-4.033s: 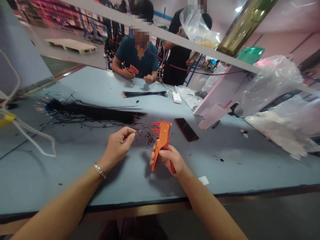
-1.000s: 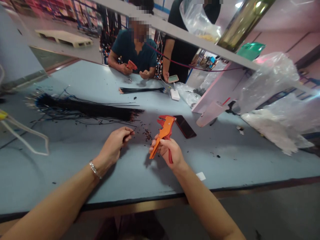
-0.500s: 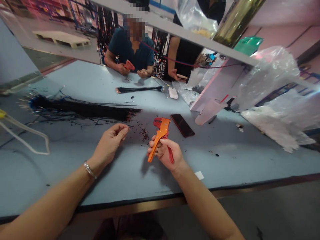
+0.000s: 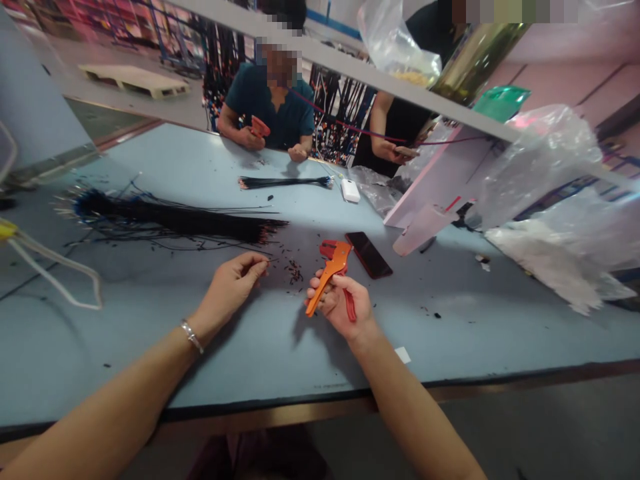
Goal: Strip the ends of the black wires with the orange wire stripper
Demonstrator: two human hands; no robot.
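Observation:
My left hand [image 4: 239,283] is closed in a pinch, and a thin dark wire end [image 4: 271,259] shows at its fingertips. In my right hand [image 4: 347,303] lies an orange and red wire stripper [image 4: 333,267], its jaws pointing away from me and its handles apart. Small dark wire scraps [image 4: 295,271] are scattered on the table between my hands. Beyond my left hand stretches a large bundle of black wires [image 4: 190,219], with copper-coloured ends at its right.
A phone [image 4: 369,255] lies beyond the stripper. Farther back are a smaller wire bundle [image 4: 285,182] and a white device [image 4: 351,191]. Two people are across the table [image 4: 210,360]; one holds a red tool [image 4: 260,126]. Plastic bags [image 4: 545,153] are at right.
The camera view has shifted slightly, so most things appear a little farther right. The standing person's hands have moved right. Both my hands keep their holds.

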